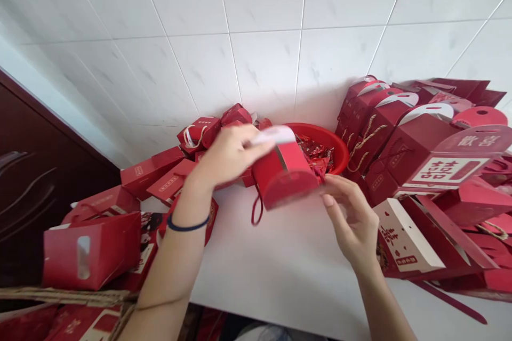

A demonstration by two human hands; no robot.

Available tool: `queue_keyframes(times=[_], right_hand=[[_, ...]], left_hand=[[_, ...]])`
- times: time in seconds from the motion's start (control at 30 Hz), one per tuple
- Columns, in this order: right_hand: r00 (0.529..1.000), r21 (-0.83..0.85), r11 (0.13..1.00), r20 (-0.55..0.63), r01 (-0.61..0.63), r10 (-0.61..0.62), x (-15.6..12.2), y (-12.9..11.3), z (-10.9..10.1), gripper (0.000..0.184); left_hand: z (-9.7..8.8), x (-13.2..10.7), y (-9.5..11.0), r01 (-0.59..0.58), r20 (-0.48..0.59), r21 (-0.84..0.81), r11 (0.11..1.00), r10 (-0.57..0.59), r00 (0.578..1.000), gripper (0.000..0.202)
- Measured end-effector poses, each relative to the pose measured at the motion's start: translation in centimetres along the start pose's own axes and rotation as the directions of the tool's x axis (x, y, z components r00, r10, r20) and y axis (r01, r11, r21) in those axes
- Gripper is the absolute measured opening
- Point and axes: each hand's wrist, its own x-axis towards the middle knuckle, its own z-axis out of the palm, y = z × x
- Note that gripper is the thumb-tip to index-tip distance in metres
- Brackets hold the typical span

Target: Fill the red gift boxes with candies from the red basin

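A red box (288, 181) is held up just on the near side of the red basin (341, 152), hiding part of it. The left hand (230, 152) has its fingers closed on the box's pale flap; the right hand (352, 216) has fingers nearly meeting at its cord (318, 172), though blur leaves that grip uncertain. Small red packets (322, 155) lie inside the basin. Boxes crowd its left and right; white bench (264, 266) extends nearside to a front edge.

Our dark wristband (188, 228) and bare forearms (174, 272)
We see a thin navy loop circling just behind the left hand (230, 154).
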Motion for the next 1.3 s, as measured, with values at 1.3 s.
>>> queue_keyframes(times=[1.3], right_hand=[[0.780, -0.421, 0.900, 0.525, -0.111, 0.341, -0.4, 2.6, -2.4, 0.049]], left_hand=[[9.5, -4.8, -3.2, 0.060, 0.465, -0.063, 0.996, -0.023, 0.885, 0.050]])
